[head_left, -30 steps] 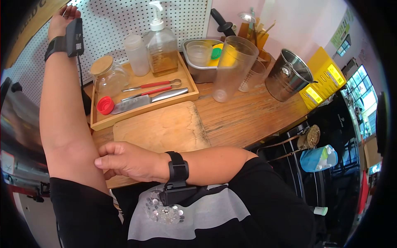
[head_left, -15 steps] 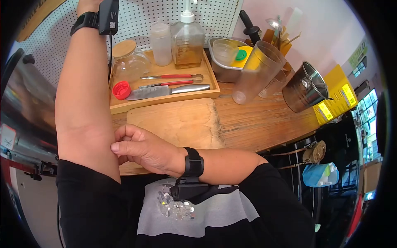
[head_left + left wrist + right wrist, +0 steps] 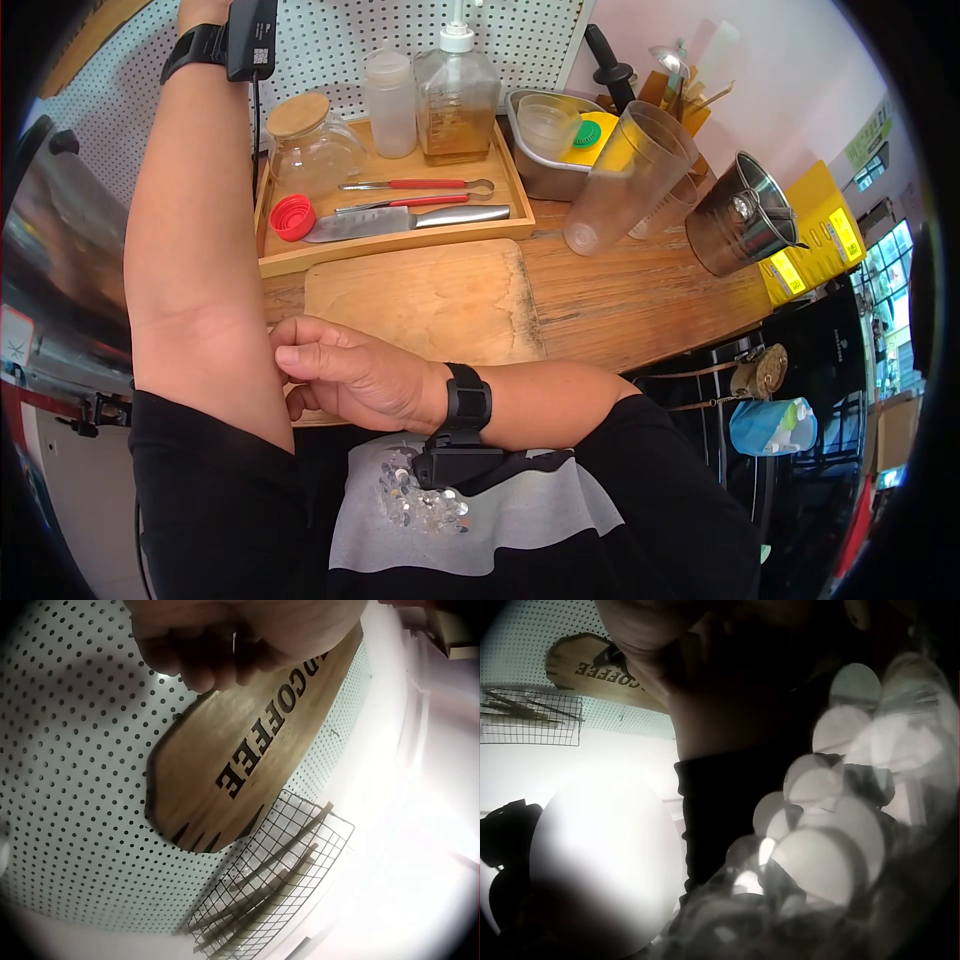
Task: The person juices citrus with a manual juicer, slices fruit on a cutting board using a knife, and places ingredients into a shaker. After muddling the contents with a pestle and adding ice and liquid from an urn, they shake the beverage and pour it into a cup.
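Observation:
My left arm is raised at the left of the head view, its hand cut off by the top edge. The left wrist view shows the left hand (image 3: 247, 634) with fingers curled in front of a wooden sign (image 3: 255, 754) lettered COFFEE; what it holds, if anything, I cannot tell. My right hand (image 3: 350, 372) lies across my body, its fingers loosely bent against the inner elbow of the left arm (image 3: 195, 240). Just beyond it lies a wooden cutting board (image 3: 425, 295). Behind the board, a wooden tray (image 3: 400, 240) holds a knife (image 3: 370, 224), red-handled tongs (image 3: 430, 184) and a red cap (image 3: 293, 217).
At the tray's back stand a glass jug (image 3: 305, 150), a squeeze bottle (image 3: 390, 110) and a pump bottle (image 3: 457, 110). To the right are a metal bin (image 3: 550, 175), a tall clear cup (image 3: 625, 180) and a metal bucket (image 3: 735, 220). A wire rack (image 3: 277, 877) hangs by the sign.
The head view has turned, so the table things sit farther right and the left hand has left the frame. The right hand stays by the left elbow, its fingers shifting slightly.

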Demonstrator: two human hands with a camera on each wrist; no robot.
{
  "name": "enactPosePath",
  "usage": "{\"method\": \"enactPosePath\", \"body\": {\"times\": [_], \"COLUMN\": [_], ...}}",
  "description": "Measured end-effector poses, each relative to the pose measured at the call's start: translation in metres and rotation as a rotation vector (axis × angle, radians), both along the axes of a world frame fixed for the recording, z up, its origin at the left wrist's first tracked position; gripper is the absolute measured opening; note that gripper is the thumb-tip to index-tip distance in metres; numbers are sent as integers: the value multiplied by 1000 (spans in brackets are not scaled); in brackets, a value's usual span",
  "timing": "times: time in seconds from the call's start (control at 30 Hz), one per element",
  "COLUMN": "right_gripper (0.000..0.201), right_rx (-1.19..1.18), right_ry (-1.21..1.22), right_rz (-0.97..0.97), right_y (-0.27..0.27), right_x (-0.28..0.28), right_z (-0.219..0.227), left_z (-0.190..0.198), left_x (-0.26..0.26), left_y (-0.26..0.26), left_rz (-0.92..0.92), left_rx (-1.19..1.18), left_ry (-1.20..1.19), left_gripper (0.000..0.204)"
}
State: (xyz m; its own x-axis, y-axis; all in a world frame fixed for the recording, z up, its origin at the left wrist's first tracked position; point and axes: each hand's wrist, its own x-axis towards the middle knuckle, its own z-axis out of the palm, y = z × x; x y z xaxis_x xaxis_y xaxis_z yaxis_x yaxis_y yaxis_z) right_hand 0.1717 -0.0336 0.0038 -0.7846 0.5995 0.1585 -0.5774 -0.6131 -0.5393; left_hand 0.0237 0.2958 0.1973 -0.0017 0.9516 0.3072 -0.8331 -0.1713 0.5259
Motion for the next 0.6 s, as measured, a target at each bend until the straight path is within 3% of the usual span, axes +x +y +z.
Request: {"method": "enactPosePath", "body": {"times": [0.03,0.17,0.23,0.27,0.33,0.4,0.43,0.47,0.5,0.53,0.6], "right_gripper": [22,20,20,19,18,14,11,12,13,13,20], "right_rx": [-6,-11,-42,-71,30,252,374,490,610,628,1490], "right_ry": [2,17,-7,-31,-146,-285,-303,-421,-535,-519,-516], "right_rz": [4,-1,-17,-32,-28,-29,-10,-97,-196,-154,-834], "right_y": [0,0,-1,-1,2,7,12,11,9,14,24], "right_x": [0,0,0,-1,1,10,20,27,32,31,26], "right_z": [1,0,3,5,3,4,8,18,31,38,50], "left_z": [13,10,5,-7,-26,-41,-54,-62,-64,-67,-62], "left_x": [12,-10,-37,7,39,56,68,78,83,83,83], "left_y": [-23,6,24,20,0,-4,-4,-20,-34,-56,-87], "left_rz": [405,333,-327,267,416,579,921,1135,914,961,925], "left_rx": [-25,6,91,13,115,238,519,641,611,648,858], "left_ry": [42,37,25,169,413,876,1071,1319,1623,1785,2101], "left_gripper": [32,33,34,36,34,28,26,23,25,25,14]}}
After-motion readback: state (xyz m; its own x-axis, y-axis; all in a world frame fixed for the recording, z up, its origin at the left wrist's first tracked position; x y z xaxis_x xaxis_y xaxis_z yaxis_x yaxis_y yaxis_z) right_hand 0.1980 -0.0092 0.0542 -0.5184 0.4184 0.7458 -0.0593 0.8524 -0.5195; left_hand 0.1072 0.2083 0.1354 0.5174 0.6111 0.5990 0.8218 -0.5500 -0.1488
